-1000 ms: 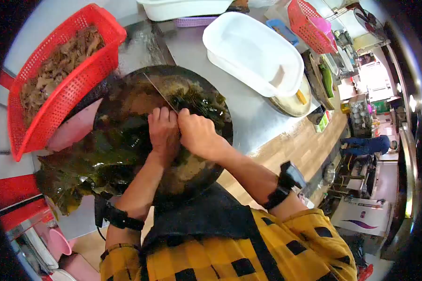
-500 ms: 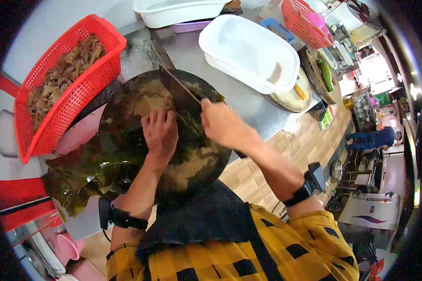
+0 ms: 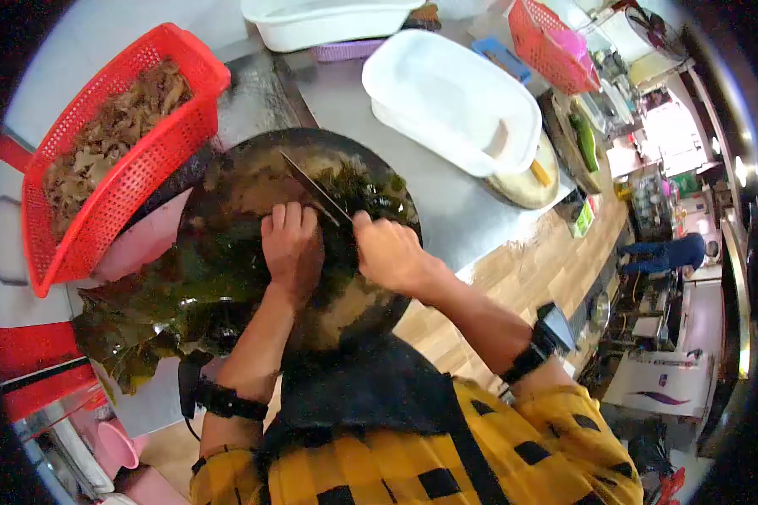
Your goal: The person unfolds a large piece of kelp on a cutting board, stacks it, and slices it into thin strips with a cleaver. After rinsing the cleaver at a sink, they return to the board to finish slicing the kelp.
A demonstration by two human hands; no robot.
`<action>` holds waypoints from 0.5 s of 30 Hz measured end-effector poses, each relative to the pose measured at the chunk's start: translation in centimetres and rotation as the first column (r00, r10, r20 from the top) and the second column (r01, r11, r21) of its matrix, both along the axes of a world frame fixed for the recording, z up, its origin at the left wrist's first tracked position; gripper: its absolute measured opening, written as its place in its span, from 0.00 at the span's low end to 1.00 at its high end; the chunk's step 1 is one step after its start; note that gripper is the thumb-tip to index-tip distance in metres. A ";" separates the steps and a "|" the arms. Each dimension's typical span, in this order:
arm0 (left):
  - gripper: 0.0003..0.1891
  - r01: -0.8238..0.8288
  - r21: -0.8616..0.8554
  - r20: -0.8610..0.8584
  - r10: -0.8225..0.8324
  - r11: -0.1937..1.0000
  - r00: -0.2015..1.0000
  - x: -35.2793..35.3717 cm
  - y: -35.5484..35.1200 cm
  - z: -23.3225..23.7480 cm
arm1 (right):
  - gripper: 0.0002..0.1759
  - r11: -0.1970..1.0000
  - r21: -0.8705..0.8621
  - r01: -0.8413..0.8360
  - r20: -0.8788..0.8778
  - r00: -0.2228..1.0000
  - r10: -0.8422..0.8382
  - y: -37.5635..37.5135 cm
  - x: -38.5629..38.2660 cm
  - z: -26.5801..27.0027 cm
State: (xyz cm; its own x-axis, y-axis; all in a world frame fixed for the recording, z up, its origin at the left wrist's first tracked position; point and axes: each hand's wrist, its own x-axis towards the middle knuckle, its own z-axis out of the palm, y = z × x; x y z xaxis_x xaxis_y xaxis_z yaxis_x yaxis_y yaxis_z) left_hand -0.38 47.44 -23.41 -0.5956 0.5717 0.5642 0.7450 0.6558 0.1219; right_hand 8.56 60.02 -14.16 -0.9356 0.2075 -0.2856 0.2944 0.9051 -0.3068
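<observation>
My right hand point(image 3: 393, 255) is closed round the handle of a cleaver point(image 3: 314, 187), whose blade points up and left over a round chopping board point(image 3: 244, 178). To the left of the blade, my left hand point(image 3: 293, 254) presses down with curled fingers on dark green, wet kelp point(image 3: 185, 278). The kelp spreads across the board and hangs over its left edge. Cut kelp pieces point(image 3: 366, 187) lie beyond the blade, at the board's upper right. The blade looks narrow from this angle, and my fist hides the handle.
Left of the board stands a red basket point(image 3: 135, 189) of brownish pieces. Behind it are a white tub point(image 3: 446, 88) and another white tub point(image 3: 320, 25). A round wooden board point(image 3: 526, 185) sits at the right. A person point(image 3: 678, 252) stands far right.
The cleaver has come down and toward me with my right hand, and its blade is turned more edge-on. Cut kelp now shows beyond the blade. My left hand has barely shifted.
</observation>
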 end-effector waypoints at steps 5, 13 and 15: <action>0.05 -0.003 0.055 -0.023 0.004 0.998 1.000 0.2 0.0 0.3 | 0.11 0.999 -0.002 -0.034 0.147 0.989 0.034 -1.0 3.4 3.4; 0.04 0.007 -0.023 0.040 -0.006 1.000 0.999 0.3 0.0 0.0 | 0.11 0.999 -0.029 -0.031 -0.064 0.998 0.029 0.4 -0.3 -1.0; 0.04 0.027 0.086 -0.036 -0.024 0.996 0.999 -0.1 0.2 -0.3 | 0.10 0.999 -0.018 0.041 0.088 0.995 -0.040 0.1 0.8 2.0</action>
State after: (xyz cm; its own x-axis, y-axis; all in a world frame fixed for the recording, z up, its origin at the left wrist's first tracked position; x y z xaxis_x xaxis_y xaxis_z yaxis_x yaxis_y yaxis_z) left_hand -0.51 47.59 -23.74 -0.5606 0.5349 0.6321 0.7661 0.6248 0.1507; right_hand 9.32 60.13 -12.11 -0.8977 0.2381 -0.3708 0.3573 0.8858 -0.2962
